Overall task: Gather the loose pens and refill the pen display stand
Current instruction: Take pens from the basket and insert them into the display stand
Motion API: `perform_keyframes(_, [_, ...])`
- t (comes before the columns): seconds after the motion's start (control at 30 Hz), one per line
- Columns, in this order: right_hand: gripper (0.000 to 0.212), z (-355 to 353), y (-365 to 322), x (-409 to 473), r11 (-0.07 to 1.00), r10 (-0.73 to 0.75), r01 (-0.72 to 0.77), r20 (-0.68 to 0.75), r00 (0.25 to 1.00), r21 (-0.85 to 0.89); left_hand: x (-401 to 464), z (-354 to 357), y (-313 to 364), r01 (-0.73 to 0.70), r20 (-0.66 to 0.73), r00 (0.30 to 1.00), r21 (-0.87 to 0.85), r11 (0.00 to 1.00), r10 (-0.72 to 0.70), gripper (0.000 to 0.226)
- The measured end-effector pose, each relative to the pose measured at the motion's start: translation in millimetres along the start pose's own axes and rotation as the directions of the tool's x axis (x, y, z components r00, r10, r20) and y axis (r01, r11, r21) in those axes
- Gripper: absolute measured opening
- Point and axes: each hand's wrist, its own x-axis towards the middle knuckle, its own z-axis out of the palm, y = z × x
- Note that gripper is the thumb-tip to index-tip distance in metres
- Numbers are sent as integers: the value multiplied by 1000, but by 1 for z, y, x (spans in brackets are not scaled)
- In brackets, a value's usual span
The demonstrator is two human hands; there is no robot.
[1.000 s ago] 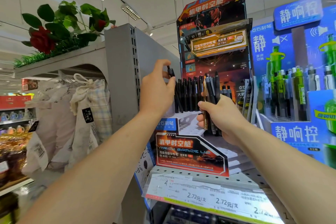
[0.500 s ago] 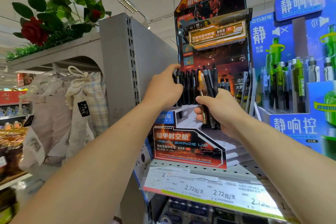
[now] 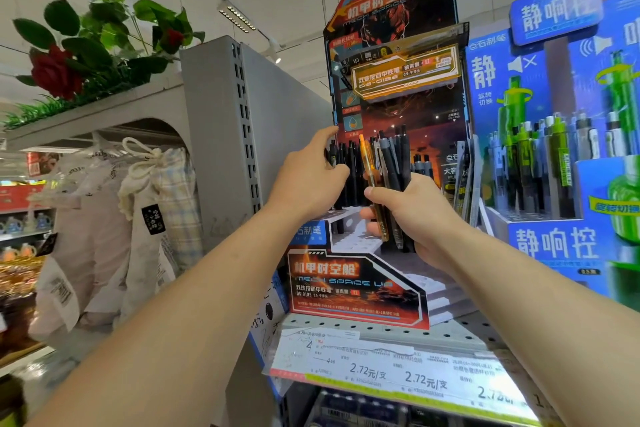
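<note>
A red-and-black pen display stand (image 3: 356,288) sits on the shelf, with white stepped tiers of holes. A row of black pens (image 3: 351,166) stands in its top left tier. My left hand (image 3: 308,180) is at the left end of that row, thumb and fingers pinching one black pen there. My right hand (image 3: 415,215) grips a bundle of loose pens (image 3: 388,166) upright in front of the stand: several black and grey ones and one orange.
A blue display (image 3: 561,184) with green and grey pens stands close on the right. A grey shelf upright (image 3: 242,135) is at the left, with cloth bags hanging beyond it. Price labels (image 3: 398,374) line the shelf's front edge. Artificial roses top the left shelf.
My left hand has come down from above the row, lowering its black pen into the top left tier. My right hand with the bundle has stayed in place.
</note>
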Motion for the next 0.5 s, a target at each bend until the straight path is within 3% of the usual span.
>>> perform_keyframes(0.17, [11, 0, -2, -2, 998, -41, 42, 39, 998, -46, -7, -2, 8, -104, 22, 994, -43, 994, 105, 50])
perform_keyframes(0.33, [9, 5, -3, -6, 997, -38, 45, 103, 994, -67, -8, -3, 7, -104, -18, 995, -120, 987, 102, 35])
perform_keyframes(0.5, [9, 2, -4, -3, 1000, -22, 22, -79, 997, -4, -8, -5, 5, -46, -145, 989, -279, 959, 5, 42])
